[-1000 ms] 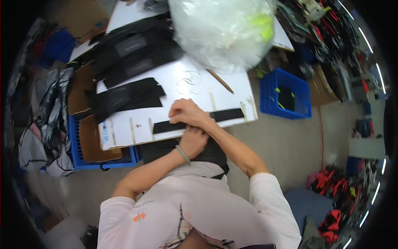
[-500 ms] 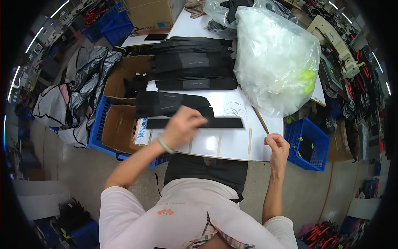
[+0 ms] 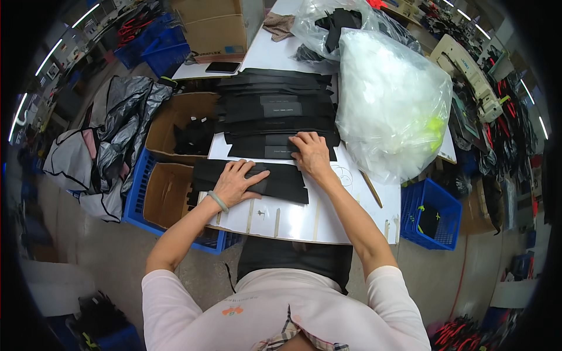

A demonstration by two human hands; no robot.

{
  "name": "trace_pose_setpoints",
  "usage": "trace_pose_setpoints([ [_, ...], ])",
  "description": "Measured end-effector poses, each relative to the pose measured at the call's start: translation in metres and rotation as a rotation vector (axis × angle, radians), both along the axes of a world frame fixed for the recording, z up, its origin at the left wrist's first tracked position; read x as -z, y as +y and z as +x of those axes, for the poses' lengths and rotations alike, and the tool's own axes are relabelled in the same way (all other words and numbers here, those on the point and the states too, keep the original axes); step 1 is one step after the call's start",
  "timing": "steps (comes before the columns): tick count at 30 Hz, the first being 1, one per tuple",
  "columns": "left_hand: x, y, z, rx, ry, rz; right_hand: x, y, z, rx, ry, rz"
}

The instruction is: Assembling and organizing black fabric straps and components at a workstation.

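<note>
My left hand [image 3: 233, 184] lies spread on a short pile of black fabric pieces [image 3: 284, 182] near the table's front left. Farther back, my right hand [image 3: 313, 153] rests on the right part of a black fabric strip [image 3: 249, 147], its fingers bent and thumb apart, at the edge of a grey printed patch [image 3: 278, 151]. That strip is the front one of a row of overlapping black strips [image 3: 243, 108]. Whether the right fingertips have lifted any fabric, I cannot tell.
A big clear plastic bag of white material [image 3: 392, 99] fills the right of the white table [image 3: 298, 225]. A brown pointed stick [image 3: 372, 190] and a loop of thread [image 3: 342, 175] lie before it. Cardboard boxes [image 3: 167, 193] stand left; a blue basket [image 3: 433, 213] is at right.
My right hand has moved from the table's front right edge to the row of strips. My left hand has settled flat on the pile. The long narrow strip in front no longer shows.
</note>
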State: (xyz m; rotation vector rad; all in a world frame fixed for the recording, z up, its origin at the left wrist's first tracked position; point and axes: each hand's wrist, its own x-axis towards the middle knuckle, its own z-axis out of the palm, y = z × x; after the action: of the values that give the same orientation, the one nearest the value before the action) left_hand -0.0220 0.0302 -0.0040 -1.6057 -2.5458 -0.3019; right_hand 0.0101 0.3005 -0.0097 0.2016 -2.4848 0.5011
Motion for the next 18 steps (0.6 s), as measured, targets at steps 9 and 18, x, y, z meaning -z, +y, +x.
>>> trace_pose_setpoints([
  [9, -0.013, -0.005, 0.004, 0.024, -0.086, -0.111, 0.018, -0.008, -0.015, -0.054, -0.168, 0.083],
  [18, -0.032, 0.028, 0.030, -0.378, -1.120, 0.738, -0.039, -0.029, 0.020, -0.101, -0.046, -0.074],
])
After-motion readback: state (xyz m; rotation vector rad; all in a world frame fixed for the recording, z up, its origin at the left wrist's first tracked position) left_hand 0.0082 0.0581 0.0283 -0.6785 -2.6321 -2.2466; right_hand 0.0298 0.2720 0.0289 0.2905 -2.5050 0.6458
